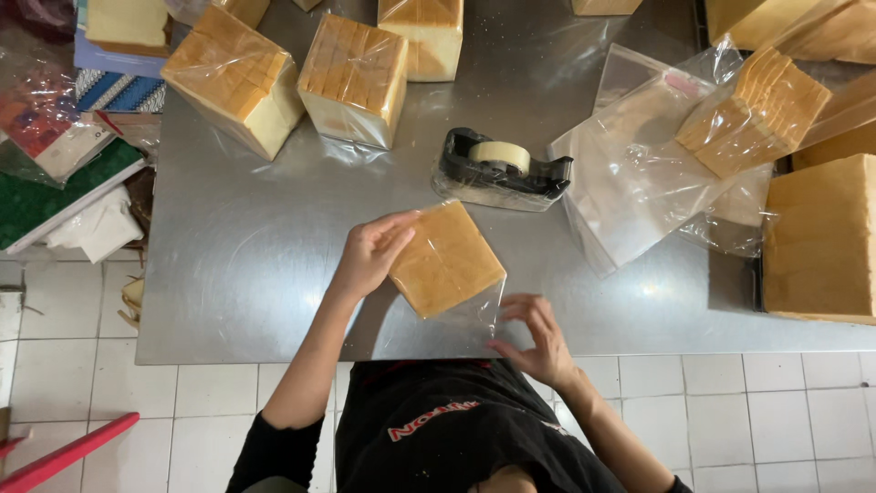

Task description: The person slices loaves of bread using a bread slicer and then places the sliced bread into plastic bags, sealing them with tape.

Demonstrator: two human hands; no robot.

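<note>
Head view: your left hand (370,254) grips the left edge of a bagged bread loaf (446,259), fingers pressed together along its top corner, thumb underneath. That loaf sits inside a clear plastic bag (474,315), near the front edge of the steel table (255,265), tilted diamond-wise. Your right hand (540,338) is at the bag's loose open end, fingers slightly spread and curled, fingertips pinching the empty plastic just right of the loaf. Just behind the loaf stands a black tape dispenser (504,169) holding a pale tape roll. To the right, a stack of empty clear bags (630,178) lies flat; on its far corner rests a sliced loaf (757,114), apparently in plastic. Two bagged loaves (233,78) (356,80) sit at the back left, each wrapped in its own clear bag. An unbagged bread block (821,239) sits at the right edge.
</note>
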